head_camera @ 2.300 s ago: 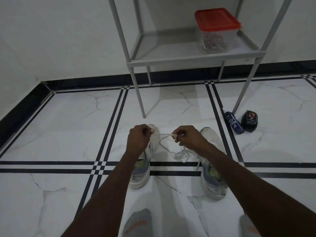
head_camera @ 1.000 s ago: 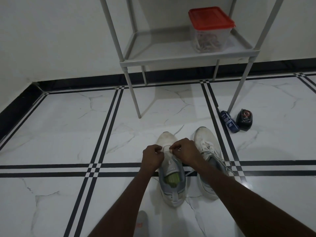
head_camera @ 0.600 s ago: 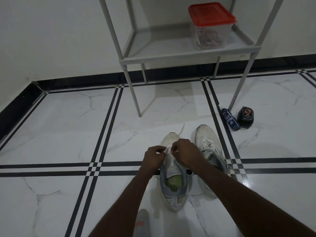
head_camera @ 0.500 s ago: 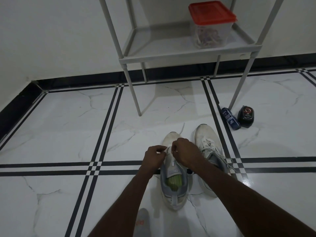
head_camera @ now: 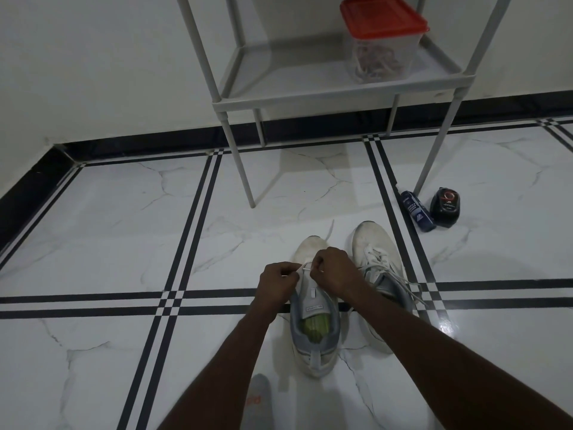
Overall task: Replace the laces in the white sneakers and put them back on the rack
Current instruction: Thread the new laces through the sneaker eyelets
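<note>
Two white sneakers stand side by side on the marble floor, toes pointing away from me. The left sneaker (head_camera: 313, 324) has a grey collar and a green insole. My left hand (head_camera: 277, 285) and my right hand (head_camera: 332, 273) meet over its front part, each pinching the white lace (head_camera: 305, 268) stretched between them near the lowest eyelets. The right sneaker (head_camera: 376, 271) is laced, with loose lace ends trailing to its right. The grey metal rack (head_camera: 310, 94) stands behind, its lower shelf at the top of the view.
A clear box with a red lid (head_camera: 383, 38) sits on the rack's shelf. A blue bottle (head_camera: 417, 211) and a black tin (head_camera: 446, 207) lie by the rack's right front leg. My socked foot (head_camera: 257, 405) is at the bottom edge.
The left sneaker has moved right, close beside the other. My hands came down from holding the lace stretched in the air to its front eyelets and have hardly moved in the last half second.
</note>
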`<control>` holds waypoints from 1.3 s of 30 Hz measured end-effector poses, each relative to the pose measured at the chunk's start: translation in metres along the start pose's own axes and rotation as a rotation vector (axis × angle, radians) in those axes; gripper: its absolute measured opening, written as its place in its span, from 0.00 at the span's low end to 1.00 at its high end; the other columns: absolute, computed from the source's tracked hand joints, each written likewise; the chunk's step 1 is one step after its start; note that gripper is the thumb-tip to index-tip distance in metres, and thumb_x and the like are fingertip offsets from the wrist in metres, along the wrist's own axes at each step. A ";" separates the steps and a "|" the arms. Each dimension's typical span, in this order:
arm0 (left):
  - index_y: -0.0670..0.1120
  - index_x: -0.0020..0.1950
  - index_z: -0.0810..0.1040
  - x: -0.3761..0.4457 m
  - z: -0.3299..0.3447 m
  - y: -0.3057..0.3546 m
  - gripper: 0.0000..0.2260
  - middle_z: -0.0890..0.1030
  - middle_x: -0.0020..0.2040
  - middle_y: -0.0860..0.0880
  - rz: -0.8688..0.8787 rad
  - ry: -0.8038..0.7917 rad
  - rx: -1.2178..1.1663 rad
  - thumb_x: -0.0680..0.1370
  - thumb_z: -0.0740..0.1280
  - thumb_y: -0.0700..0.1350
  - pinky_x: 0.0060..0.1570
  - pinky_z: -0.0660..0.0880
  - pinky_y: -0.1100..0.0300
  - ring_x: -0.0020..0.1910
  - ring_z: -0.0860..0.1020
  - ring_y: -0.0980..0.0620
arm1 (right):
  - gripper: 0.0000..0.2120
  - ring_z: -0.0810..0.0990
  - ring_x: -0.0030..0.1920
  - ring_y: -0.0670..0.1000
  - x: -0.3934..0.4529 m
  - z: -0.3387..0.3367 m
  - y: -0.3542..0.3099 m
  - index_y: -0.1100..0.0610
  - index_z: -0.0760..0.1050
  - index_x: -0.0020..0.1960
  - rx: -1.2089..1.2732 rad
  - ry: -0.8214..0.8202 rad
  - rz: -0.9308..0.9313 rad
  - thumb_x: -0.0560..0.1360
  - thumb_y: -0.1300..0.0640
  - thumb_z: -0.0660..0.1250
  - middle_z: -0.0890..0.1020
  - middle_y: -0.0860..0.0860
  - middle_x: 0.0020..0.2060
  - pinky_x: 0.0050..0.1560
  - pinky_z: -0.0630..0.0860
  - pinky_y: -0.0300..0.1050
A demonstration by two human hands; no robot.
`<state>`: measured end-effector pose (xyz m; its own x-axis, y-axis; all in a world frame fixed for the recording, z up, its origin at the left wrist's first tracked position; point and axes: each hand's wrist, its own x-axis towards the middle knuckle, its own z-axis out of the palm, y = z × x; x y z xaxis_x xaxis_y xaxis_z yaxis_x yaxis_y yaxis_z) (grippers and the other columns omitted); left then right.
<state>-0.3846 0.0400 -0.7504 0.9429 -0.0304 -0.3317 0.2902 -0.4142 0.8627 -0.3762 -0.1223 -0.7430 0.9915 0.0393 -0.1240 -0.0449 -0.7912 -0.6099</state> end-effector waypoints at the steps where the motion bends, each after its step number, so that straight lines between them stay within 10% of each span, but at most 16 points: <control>1: 0.49 0.55 0.86 0.000 0.000 -0.001 0.11 0.85 0.49 0.54 0.003 0.000 -0.003 0.80 0.66 0.39 0.42 0.75 0.68 0.50 0.81 0.55 | 0.09 0.80 0.45 0.53 0.000 0.001 0.000 0.58 0.82 0.44 -0.008 0.004 -0.012 0.73 0.55 0.65 0.82 0.55 0.43 0.48 0.78 0.49; 23: 0.48 0.56 0.86 -0.002 0.004 -0.001 0.08 0.86 0.49 0.53 0.049 0.030 0.005 0.80 0.69 0.45 0.51 0.79 0.61 0.49 0.82 0.58 | 0.11 0.74 0.59 0.56 -0.003 0.006 -0.017 0.59 0.74 0.60 -0.431 -0.059 -0.112 0.80 0.56 0.61 0.72 0.55 0.60 0.50 0.73 0.51; 28: 0.51 0.53 0.87 -0.001 0.003 0.003 0.07 0.86 0.47 0.55 0.032 0.002 -0.016 0.80 0.69 0.48 0.39 0.78 0.69 0.50 0.83 0.56 | 0.12 0.74 0.58 0.57 -0.004 0.008 -0.010 0.60 0.75 0.57 -0.250 -0.026 -0.059 0.81 0.55 0.59 0.73 0.56 0.58 0.53 0.72 0.50; 33: 0.53 0.47 0.87 0.001 0.002 0.002 0.09 0.87 0.45 0.53 0.001 -0.023 -0.053 0.80 0.66 0.50 0.56 0.81 0.46 0.49 0.84 0.49 | 0.10 0.76 0.52 0.57 -0.009 0.010 0.001 0.64 0.79 0.48 -0.017 -0.001 -0.068 0.80 0.59 0.61 0.78 0.59 0.49 0.54 0.67 0.49; 39: 0.46 0.44 0.84 0.004 0.007 0.003 0.03 0.85 0.41 0.52 -0.001 0.101 0.002 0.76 0.72 0.44 0.51 0.81 0.46 0.44 0.83 0.50 | 0.10 0.77 0.44 0.48 -0.008 0.005 -0.008 0.60 0.82 0.40 0.169 -0.001 0.006 0.74 0.69 0.64 0.82 0.50 0.40 0.40 0.65 0.29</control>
<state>-0.3813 0.0324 -0.7522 0.9542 0.0620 -0.2927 0.2913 -0.4158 0.8615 -0.3843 -0.1136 -0.7414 0.9910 0.0354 -0.1288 -0.0709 -0.6778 -0.7318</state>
